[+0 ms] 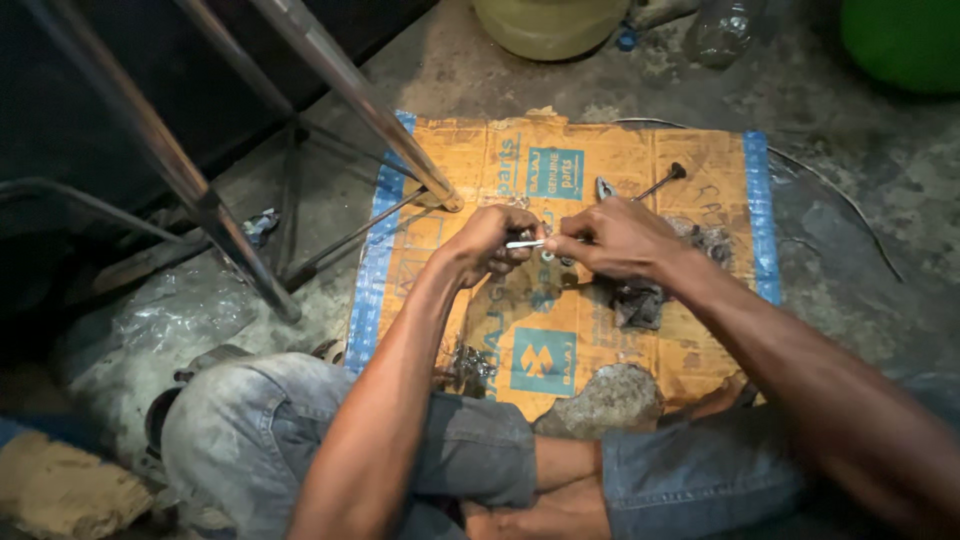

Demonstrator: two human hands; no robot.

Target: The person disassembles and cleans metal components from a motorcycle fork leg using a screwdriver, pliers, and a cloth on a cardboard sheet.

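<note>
1. Left hand (pixel 487 243) & right hand (pixel 612 238): fingers pinching a small shiny metal rod (pixel 525 243) between them, above the cardboard sheet (pixel 560 340).
2. Risk: greasy grip, so the rod may slip and drop among the loose parts (pixel 470 362) below.
3. Pliers (pixel 606 187) lie near.

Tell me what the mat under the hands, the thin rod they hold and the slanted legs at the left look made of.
Mat: flattened cardboard, matt tan with blue edges, creased, stained, torn at the near edge.
Thin rod, held between left hand and right hand: probably bare metal; it glints silver.
Slanted legs: likely polished metal tube, with long bright highlights.
</note>
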